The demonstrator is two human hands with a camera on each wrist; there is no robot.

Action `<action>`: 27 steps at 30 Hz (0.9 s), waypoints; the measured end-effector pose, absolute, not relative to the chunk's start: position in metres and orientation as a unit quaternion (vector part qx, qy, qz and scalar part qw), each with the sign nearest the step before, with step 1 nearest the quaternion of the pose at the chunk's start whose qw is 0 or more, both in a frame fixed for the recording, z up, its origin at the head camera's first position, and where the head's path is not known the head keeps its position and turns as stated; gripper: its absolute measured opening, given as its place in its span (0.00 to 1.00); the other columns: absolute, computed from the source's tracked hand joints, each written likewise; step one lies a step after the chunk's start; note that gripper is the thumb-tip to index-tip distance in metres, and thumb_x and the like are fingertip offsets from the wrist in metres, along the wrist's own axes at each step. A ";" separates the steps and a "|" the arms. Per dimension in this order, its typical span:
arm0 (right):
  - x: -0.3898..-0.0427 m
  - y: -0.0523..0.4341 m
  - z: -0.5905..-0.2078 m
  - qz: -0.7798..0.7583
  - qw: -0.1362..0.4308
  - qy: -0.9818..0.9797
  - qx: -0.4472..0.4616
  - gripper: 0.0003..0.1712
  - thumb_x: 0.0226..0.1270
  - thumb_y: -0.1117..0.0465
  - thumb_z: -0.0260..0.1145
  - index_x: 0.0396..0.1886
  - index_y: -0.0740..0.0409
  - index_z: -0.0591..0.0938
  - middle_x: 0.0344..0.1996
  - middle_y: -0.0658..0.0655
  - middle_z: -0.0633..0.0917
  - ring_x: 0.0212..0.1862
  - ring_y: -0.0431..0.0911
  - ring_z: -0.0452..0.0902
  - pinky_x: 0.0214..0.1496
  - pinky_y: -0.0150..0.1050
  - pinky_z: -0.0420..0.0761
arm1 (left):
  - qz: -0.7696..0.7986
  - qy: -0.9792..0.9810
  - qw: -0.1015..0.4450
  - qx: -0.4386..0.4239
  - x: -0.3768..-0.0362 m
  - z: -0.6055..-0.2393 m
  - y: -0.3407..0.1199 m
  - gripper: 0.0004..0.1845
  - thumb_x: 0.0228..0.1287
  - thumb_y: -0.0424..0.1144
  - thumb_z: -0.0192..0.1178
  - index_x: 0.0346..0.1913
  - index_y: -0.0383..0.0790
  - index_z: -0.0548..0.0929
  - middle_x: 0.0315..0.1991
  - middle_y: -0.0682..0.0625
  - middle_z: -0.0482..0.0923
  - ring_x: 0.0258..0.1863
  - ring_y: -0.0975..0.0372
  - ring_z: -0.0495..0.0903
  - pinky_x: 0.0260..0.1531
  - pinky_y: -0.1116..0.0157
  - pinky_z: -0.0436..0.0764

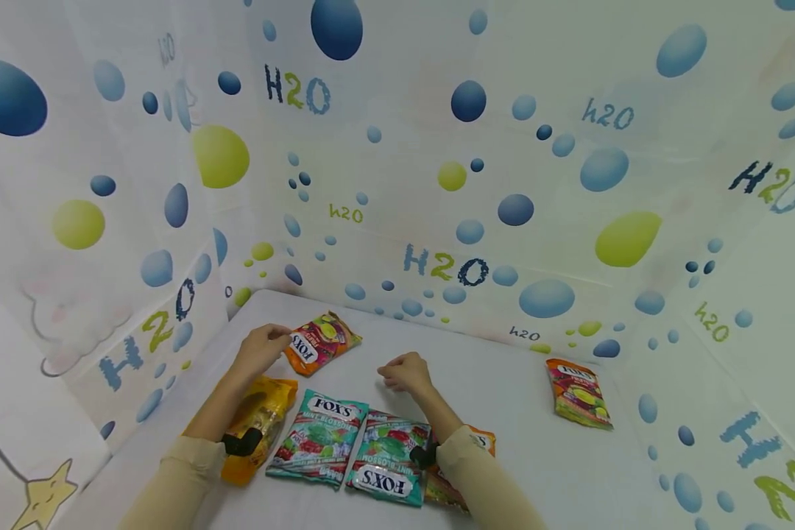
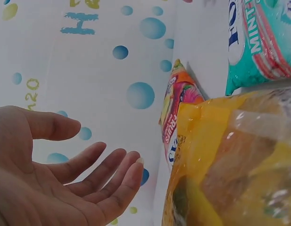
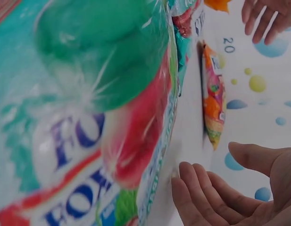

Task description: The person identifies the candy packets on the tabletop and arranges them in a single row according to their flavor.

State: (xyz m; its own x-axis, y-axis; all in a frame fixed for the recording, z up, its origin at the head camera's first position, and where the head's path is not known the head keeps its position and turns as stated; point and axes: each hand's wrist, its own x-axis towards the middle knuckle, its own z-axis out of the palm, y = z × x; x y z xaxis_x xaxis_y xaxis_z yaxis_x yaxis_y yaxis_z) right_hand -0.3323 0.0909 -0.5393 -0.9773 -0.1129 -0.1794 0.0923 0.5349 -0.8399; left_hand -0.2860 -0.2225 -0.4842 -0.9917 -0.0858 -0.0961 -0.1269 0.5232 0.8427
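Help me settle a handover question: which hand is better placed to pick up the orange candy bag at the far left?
Probably the left hand: its fingers are at the orange candy bag. The right hand hovers apart, nearer the teal bags.

White table (image 1: 490,383) carries six sweet packets: orange foil packet (image 1: 319,341) near the far-left corner; orange packet (image 1: 578,392) towards the right edge; yellow plastic bag (image 1: 260,423), two teal mint packets (image 1: 318,436) (image 1: 387,460) and another orange packet (image 1: 483,440) along the near edge.
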 end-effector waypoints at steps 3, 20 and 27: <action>-0.335 0.084 -0.543 -0.475 0.108 0.873 0.002 0.16 0.65 0.56 0.77 0.42 0.65 0.89 0.28 0.59 0.91 0.33 0.50 0.91 0.34 0.39 0.89 | 0.483 0.873 0.035 -0.058 -0.292 -0.484 -0.225 0.30 0.81 0.50 0.49 0.70 0.28 0.71 0.65 0.29 0.74 0.59 0.41 0.77 0.61 0.45 0.79; -0.346 0.042 -0.549 -0.471 0.098 0.876 0.034 0.14 0.66 0.53 0.76 0.38 0.61 0.90 0.24 0.52 0.90 0.29 0.45 0.89 0.29 0.32 0.83 | 0.478 0.871 0.072 -0.083 -0.324 -0.487 -0.232 0.30 0.79 0.47 0.50 0.69 0.24 0.70 0.65 0.27 0.72 0.60 0.40 0.76 0.62 0.46 0.79; -0.351 0.026 -0.553 -0.481 0.096 0.871 0.046 0.15 0.65 0.52 0.77 0.37 0.61 0.91 0.25 0.54 0.90 0.28 0.45 0.88 0.27 0.31 0.80 | 0.453 0.882 0.103 -0.074 -0.332 -0.498 -0.240 0.31 0.78 0.47 0.49 0.69 0.22 0.68 0.65 0.26 0.71 0.62 0.38 0.74 0.62 0.44 0.78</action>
State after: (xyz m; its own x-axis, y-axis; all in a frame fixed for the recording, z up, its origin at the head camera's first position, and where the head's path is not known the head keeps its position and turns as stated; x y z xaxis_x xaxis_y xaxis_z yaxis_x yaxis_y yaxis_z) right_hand -0.3509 0.0262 -0.5534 -0.9776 -0.0126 -0.2101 0.1711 0.5340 -0.8280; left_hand -0.3325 -0.2405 -0.4978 -0.9678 -0.0373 -0.2490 -0.2241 0.5782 0.7845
